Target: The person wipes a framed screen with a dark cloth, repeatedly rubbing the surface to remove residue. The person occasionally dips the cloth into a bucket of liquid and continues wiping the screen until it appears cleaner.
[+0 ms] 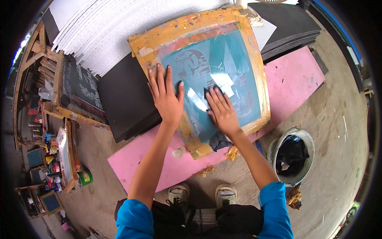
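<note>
A silk-screen frame with yellow-taped wooden edges lies tilted in front of me. Its teal mesh carries pale printed shapes and shiny reflections. My left hand rests flat on the frame's left side, fingers spread, holding nothing. Over the middle of the mesh, my right hand presses down with its fingers close together. A black cloth pokes out at those fingertips; most of it is hidden under the hand. Another dark rag lies at the frame's near edge, below my right wrist.
Pink board extends under the frame, with a small whitish cup on it. White sheets and black sheets are stacked behind and left. A bucket with dark rags stands right. Another screen leans far left.
</note>
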`<state>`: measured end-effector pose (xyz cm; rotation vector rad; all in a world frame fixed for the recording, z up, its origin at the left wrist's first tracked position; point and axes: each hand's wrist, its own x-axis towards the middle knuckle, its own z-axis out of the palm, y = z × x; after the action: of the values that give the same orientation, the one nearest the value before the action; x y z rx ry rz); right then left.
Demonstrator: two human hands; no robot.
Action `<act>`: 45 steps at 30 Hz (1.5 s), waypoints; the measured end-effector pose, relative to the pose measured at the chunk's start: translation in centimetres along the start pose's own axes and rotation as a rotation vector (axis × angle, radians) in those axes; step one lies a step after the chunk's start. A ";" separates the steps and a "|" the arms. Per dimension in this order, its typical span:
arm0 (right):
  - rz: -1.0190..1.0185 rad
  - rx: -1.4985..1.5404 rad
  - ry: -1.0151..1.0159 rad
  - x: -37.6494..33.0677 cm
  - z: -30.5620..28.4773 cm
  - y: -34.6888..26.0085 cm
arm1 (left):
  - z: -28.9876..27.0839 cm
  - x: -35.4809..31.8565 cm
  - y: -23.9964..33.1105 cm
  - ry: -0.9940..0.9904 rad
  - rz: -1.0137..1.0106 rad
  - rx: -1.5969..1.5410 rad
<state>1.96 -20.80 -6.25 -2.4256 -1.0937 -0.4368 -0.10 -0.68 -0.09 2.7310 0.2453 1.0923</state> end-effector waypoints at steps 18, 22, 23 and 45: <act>0.103 -0.018 0.236 10.2 -0.6 0.8 | 0.3 -0.3 0.6 -0.032 -0.030 -0.054; -0.139 -0.100 0.075 8.2 -0.4 0.9 | -0.3 -0.1 -0.1 -0.010 -0.014 -0.059; -0.144 -0.195 0.068 9.1 -0.9 2.2 | -0.2 0.1 -0.1 -0.004 -0.012 -0.066; -0.338 0.096 0.161 13.7 1.7 -3.7 | -0.3 -0.7 -1.2 0.130 -0.105 -0.505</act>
<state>8.08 -9.21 -0.55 -2.0855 -1.4202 -0.6585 -0.93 0.39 -0.66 2.1835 0.1088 1.1224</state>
